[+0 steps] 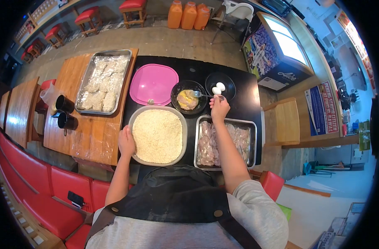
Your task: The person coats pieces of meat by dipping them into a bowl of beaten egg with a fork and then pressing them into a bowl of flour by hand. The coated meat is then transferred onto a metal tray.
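My right hand (219, 109) is closed on the handle of a fork (199, 94), whose head rests at a piece of raw meat (187, 100) in yellow egg in a black bowl (174, 103). My left hand (126, 142) lies against the left side of a square tub (185, 139) filled with pale crumbs (157, 136). Under my right forearm is a metal tray (254, 143) of raw meat pieces (206, 145). Two white eggs (218, 88) sit in a black dish (231, 83) just beyond my right hand.
A pink lid (154, 84) lies behind the tub. On the wooden table at left stand a metal tray (115, 110) of coated pieces (104, 83) and two black cups (66, 120). A wooden chair (287, 121) is at right, red bench seats (69, 182) at lower left.
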{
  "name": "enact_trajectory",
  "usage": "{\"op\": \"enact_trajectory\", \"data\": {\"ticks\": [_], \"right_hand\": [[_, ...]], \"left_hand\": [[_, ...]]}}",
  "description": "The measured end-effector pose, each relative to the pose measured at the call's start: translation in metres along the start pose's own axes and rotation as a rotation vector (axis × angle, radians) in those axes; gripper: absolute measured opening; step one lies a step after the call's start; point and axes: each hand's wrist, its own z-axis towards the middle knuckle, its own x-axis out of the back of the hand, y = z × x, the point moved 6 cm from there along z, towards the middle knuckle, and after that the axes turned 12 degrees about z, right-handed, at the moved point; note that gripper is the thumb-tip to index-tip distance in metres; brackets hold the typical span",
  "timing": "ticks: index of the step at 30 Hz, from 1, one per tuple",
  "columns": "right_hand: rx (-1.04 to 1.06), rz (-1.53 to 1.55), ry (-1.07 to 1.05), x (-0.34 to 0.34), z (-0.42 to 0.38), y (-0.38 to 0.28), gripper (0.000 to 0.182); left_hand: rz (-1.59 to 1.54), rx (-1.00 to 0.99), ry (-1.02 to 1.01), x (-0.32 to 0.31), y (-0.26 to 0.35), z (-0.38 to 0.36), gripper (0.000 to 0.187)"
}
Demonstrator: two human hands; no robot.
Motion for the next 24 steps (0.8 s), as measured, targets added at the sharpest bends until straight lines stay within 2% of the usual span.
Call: {"op": "enact_trajectory", "data": {"ticks": [2, 3, 6, 9, 13, 15, 17, 18, 20, 24], "right_hand": [[-0.127, -0.079, -0.101, -0.005, -0.002, 0.010, 0.017], [-0.126, -0.078, -0.102, -0.006, -0.002, 0.006, 0.017], [0.038, -0.296, -0.160, -0.010, 0.004, -0.016, 0.017], [0.120, -0.281, -0.181, -0.018, 0.008, -0.014, 0.017], [-0.043, -0.176, -0.206, -0.019, 0.005, 0.004, 0.017], [0.003, -0.267, -0.205, -0.019, 0.007, 0.005, 0.017], [0.279, -0.471, -0.176, -0.023, 0.009, -0.007, 0.017], [0.277, -0.471, -0.176, -0.025, 0.006, -0.010, 0.017], [0.012, -0.329, -0.225, -0.029, 0.005, -0.003, 0.018], [0.063, -0.292, -0.079, -0.013, 0.015, -0.018, 0.017]], "left_hand": [[0.004, 0.001, -0.010, -0.001, -0.001, 0.000, 0.029], [0.008, 0.002, -0.019, -0.001, -0.002, 0.001, 0.029], [0.017, 0.017, -0.008, 0.000, -0.001, 0.000, 0.030], [0.039, 0.036, -0.034, -0.001, 0.000, 0.000, 0.030], [0.037, 0.056, -0.045, -0.001, -0.002, 0.001, 0.031], [0.026, 0.028, -0.032, 0.000, -0.001, 0.001, 0.031], [0.034, 0.025, -0.026, 0.002, 0.001, 0.001, 0.031], [0.040, 0.016, -0.028, 0.002, 0.003, 0.000, 0.031], [0.056, 0.019, -0.023, -0.001, -0.002, 0.000, 0.032], [0.051, 0.032, -0.028, 0.000, -0.002, 0.000, 0.032]]}}
